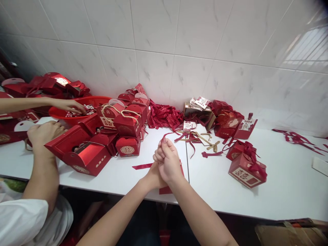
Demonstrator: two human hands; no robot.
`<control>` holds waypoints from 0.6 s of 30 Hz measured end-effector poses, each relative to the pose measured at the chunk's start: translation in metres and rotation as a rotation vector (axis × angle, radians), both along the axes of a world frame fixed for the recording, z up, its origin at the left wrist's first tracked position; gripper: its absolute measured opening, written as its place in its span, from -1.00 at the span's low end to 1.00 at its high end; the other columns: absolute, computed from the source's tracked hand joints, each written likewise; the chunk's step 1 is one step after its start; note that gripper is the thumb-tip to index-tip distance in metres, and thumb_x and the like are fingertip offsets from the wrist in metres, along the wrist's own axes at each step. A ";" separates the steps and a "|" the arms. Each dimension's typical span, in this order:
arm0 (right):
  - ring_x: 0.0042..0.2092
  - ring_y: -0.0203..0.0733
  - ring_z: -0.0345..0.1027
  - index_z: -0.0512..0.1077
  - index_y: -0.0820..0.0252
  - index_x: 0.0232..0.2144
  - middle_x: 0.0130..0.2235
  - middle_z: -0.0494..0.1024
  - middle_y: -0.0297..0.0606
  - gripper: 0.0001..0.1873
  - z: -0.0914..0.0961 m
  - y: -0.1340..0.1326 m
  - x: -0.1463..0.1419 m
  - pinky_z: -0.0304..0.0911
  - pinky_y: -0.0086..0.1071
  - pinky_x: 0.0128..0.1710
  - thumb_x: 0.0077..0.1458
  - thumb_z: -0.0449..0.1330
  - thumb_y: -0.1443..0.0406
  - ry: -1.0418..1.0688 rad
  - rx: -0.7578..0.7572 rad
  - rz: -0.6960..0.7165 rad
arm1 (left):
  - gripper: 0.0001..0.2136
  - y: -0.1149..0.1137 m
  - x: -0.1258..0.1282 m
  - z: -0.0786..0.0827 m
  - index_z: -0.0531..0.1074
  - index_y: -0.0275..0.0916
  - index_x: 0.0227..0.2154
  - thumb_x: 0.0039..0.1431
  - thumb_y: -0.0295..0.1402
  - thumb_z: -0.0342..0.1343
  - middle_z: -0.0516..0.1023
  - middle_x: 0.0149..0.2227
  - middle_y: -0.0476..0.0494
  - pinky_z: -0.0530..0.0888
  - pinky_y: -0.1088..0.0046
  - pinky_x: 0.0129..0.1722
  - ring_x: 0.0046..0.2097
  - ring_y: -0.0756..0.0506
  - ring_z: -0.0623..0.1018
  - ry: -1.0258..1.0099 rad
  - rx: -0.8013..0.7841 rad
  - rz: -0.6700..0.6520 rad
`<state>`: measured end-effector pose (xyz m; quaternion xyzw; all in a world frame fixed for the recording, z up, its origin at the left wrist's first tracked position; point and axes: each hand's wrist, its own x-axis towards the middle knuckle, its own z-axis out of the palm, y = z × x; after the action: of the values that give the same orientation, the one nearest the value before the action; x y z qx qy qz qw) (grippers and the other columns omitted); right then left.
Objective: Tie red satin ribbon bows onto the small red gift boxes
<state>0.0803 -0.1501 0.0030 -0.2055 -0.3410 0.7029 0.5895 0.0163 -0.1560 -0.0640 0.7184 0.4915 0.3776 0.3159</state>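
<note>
R hand (170, 162) clasped over L hand (156, 156) above white desk (282, 191), both grips closed on thin dark-red satin ribbon (167, 133). Red ribbon-tied card gift box (243, 174) sat nearby w/ label writing unreadable.

Bright, even light fills the scene, and the grip (165, 160) is sharp and well exposed. Far above and to the right of the grip, a barred window reflection (304, 48) glares on the glossy tiled wall (179, 41). The white table (282, 191) shows only soft, short shadows under the boxes (247, 169) on either side of the grip. Tile seams bow towards the edges, and the top right corner darkens and blurs.
</note>
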 end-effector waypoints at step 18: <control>-0.68 -0.49 -0.30 0.25 0.18 -0.49 -0.67 0.01 -0.60 -0.78 -0.066 0.013 0.124 -0.15 -0.57 -0.68 0.09 0.20 0.24 0.204 -0.175 -0.292 | -0.45 -0.008 -0.009 0.009 0.43 -0.05 -0.01 -0.11 0.01 0.23 0.41 0.12 -0.11 0.28 0.17 0.07 0.09 -0.24 0.41 0.386 0.110 -0.137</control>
<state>0.2045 -0.1375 -0.0630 -0.2310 -0.1838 0.6539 0.6966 0.0075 -0.1644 -0.0545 0.8253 0.4715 0.2371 0.2011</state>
